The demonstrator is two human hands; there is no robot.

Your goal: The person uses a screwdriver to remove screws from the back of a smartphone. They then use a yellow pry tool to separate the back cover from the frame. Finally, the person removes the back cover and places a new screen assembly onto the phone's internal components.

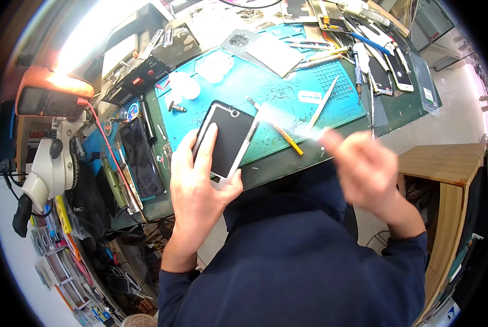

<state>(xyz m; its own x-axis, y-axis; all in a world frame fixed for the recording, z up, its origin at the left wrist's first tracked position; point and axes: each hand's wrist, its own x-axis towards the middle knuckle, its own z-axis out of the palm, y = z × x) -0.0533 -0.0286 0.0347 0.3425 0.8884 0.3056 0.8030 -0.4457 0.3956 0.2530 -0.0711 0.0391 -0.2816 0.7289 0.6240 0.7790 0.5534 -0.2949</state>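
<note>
My left hand [200, 182] grips a black-faced smartphone [227, 136] at the mat's near edge. Its fingers lie along the phone's left side, with the thumb at the lower right corner. A pale strip runs down the phone's right side. My right hand [366, 169] is off to the right, smeared by motion, its fingers drawn together. From them a thin translucent strip [293, 126], also blurred, reaches toward the phone's upper right. Under this strip lies a slim yellow-handled tool [288, 140]. A pointed white stick [324, 102] rests to its right.
A blue-green work mat [195, 117] covers much of the bench. An orange multimeter [53, 95] stands at left, its red lead trailing down. Another dark phone [140, 155] lies left of the mat. Pliers, tweezers and phone parts crowd the far right. A wooden cabinet [445, 163] stands at right.
</note>
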